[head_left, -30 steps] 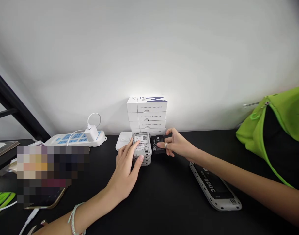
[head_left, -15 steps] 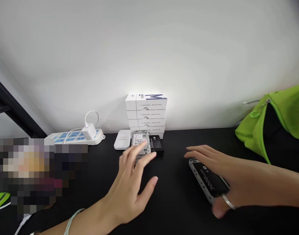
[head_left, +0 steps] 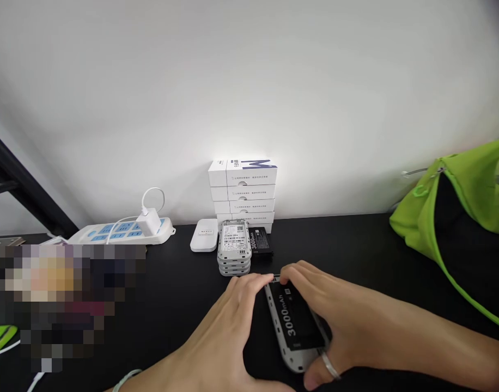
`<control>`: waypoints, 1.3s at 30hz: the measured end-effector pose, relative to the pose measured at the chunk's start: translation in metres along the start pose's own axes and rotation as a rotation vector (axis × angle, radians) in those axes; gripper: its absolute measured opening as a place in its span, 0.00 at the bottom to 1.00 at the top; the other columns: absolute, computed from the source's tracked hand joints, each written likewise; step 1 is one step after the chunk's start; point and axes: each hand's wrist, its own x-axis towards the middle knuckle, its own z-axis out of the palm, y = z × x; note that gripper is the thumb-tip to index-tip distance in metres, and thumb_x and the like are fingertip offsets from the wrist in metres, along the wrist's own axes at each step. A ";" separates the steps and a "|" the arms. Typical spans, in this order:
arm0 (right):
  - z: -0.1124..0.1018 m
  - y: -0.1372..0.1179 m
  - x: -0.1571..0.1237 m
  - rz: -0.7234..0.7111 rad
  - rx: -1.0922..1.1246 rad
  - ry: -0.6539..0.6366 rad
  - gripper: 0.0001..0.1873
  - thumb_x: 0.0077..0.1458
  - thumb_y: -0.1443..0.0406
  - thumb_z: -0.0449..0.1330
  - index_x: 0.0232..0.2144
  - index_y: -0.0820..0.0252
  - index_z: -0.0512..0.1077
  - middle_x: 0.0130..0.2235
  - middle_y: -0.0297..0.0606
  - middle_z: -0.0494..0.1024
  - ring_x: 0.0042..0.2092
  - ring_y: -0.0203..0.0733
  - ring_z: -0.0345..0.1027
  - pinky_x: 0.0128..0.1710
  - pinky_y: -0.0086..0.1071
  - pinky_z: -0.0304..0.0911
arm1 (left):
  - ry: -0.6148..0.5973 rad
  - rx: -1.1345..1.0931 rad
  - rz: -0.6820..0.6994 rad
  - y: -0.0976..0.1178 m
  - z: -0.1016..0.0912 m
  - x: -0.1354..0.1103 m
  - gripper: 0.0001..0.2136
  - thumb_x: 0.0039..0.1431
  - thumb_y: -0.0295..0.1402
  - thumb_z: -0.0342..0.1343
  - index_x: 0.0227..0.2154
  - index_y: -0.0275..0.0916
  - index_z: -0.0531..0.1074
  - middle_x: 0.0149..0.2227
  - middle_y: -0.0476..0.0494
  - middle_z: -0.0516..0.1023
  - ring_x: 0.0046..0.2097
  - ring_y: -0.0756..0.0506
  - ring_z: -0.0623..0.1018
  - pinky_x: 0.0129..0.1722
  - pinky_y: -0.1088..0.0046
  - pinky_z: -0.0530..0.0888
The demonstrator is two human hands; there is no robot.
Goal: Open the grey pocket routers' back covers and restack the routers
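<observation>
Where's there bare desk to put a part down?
Right: desk between the loose battery and green bag, behind the right hand. Left: between power strip and left hand. Crowded: fronting the white boxes, device stack, white case and battery sit close together.

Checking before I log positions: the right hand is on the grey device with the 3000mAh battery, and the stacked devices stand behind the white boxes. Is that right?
Not quite. The head view shows the stacked devices in front of the white boxes. The right hand is on the grey device with the 3000mAh battery.
</observation>
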 end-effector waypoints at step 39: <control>-0.006 0.050 0.093 0.195 0.632 0.430 0.27 0.48 0.54 0.66 0.36 0.52 0.50 0.18 0.19 0.67 0.21 0.35 0.59 0.23 0.30 0.54 | 0.490 0.226 -0.250 -0.040 -0.012 0.022 0.24 0.71 0.39 0.41 0.66 0.50 0.42 0.69 0.40 0.47 0.67 0.37 0.50 0.60 0.46 0.58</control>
